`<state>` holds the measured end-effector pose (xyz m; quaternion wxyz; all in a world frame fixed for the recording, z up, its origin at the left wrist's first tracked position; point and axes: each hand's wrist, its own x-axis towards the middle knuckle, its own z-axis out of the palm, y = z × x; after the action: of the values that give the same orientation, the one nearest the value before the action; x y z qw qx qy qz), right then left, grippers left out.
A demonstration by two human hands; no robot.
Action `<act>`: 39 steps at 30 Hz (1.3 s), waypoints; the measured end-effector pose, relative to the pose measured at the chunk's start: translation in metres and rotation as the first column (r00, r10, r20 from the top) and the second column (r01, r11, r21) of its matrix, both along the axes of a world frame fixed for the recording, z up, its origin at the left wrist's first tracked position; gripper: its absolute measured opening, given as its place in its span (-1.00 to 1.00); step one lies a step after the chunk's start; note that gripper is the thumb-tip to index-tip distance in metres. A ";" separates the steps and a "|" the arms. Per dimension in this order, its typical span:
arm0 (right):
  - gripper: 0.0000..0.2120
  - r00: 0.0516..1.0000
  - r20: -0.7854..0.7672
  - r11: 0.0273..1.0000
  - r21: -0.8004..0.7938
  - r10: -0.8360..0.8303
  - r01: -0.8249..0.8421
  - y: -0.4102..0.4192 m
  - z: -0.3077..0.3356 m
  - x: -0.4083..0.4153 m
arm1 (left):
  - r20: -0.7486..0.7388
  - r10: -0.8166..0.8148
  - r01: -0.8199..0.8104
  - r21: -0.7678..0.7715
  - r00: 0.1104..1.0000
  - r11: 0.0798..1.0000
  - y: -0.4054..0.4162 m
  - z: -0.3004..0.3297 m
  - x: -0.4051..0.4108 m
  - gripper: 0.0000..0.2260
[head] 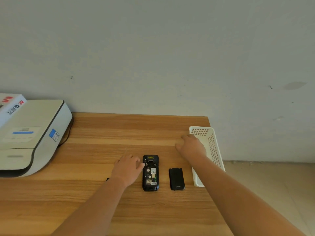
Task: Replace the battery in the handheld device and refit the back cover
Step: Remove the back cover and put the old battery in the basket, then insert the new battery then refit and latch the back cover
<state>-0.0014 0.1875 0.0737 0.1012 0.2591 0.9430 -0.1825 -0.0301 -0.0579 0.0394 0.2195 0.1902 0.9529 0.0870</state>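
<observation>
The black handheld device [150, 172] lies face down on the wooden table [119, 133], its battery bay uncovered and showing labels and circuit parts. My left hand [128, 167] rests flat on the table with its thumb touching the device's left edge. The black back cover [176, 179] lies flat just right of the device. My right hand [191, 146] reaches forward beside the white basket [214, 150], fingers spread, holding nothing that I can see. No battery shows in view.
A white printer [34, 133] with a box [10, 104] on top fills the table's left side. The white perforated basket stands along the right table edge. A small dark object [107, 179] peeks out by my left wrist. A wall stands behind.
</observation>
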 end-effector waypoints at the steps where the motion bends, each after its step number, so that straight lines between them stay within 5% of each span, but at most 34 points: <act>1: -0.50 0.999 0.018 0.999 0.002 0.034 -0.034 -0.009 -0.002 0.001 | -0.003 0.002 -0.002 0.004 1.000 1.000 -0.004 0.001 0.000 -0.65; 10: -0.55 0.955 0.149 0.966 -0.024 0.257 -0.256 -0.072 -0.035 0.024 | 0.007 0.036 -0.036 -0.014 0.999 0.999 -0.048 -0.008 -0.003 -0.63; 22: -0.59 0.956 0.168 0.971 -0.026 0.240 -0.239 -0.086 -0.051 0.027 | 0.044 0.066 -0.063 -0.079 0.997 0.995 -0.104 -0.033 -0.016 -0.63; 34: -0.54 0.949 0.213 0.973 -0.022 0.231 -0.231 -0.082 -0.062 0.039 | 0.104 -0.049 0.060 -0.112 0.993 0.992 -0.132 -0.067 0.004 -0.26; 39: -0.57 0.957 0.167 0.971 -0.014 0.236 -0.238 -0.083 -0.062 0.037 | 0.082 -0.125 0.136 -0.148 0.989 0.980 -0.128 -0.068 0.004 -0.26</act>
<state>0.0352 0.1047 0.0117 0.2005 0.1590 0.9560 -0.1435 -0.0265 -0.1860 -0.0290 0.2731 0.2317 0.9337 0.0059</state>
